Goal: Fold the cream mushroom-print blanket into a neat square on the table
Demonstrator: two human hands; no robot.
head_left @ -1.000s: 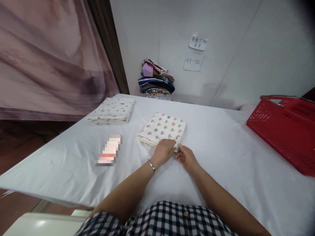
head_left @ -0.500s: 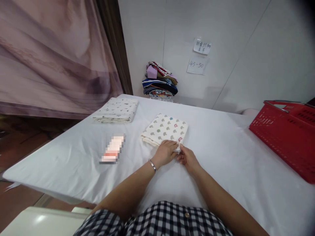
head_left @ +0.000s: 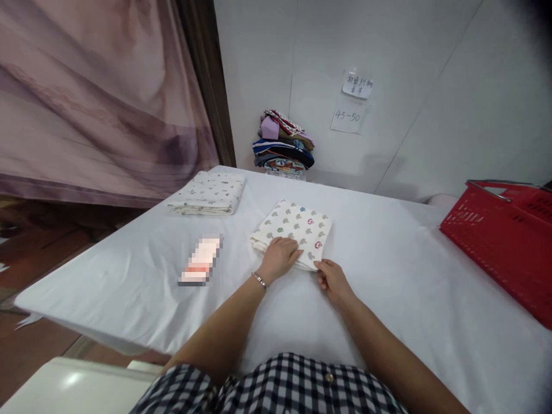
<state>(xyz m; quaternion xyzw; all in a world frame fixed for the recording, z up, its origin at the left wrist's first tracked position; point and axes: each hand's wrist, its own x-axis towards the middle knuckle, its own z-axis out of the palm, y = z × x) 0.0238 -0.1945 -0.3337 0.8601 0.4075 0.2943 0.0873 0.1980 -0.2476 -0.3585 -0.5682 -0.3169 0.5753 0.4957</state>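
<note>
A folded cream cloth (head_left: 297, 223) with grey, red, blue and green mushroom-like prints lies in the middle of the white-covered table. My left hand (head_left: 279, 260), a silver bracelet on its wrist, rests on the cloth's near edge with fingers laid out over the top. At the near right corner, my right hand (head_left: 334, 282) pinches the cloth between thumb and fingers. Its lower fingers curl under and are partly hidden. Farther back on the left lies a second folded cloth (head_left: 211, 192), white with small dark prints.
A blurred-out phone-like object (head_left: 201, 261) lies left of my hands. On the right stands a red plastic basket (head_left: 500, 241) with metal handles. Behind the table is a stack of folded fabrics (head_left: 283, 146) against the wall. A white stool or chair (head_left: 77, 385) stands at lower left.
My left hand has slid left along the cloth's near edge, away from the right hand, uncovering more of the near corner. My right hand stays at that corner. The view has shifted slightly.
</note>
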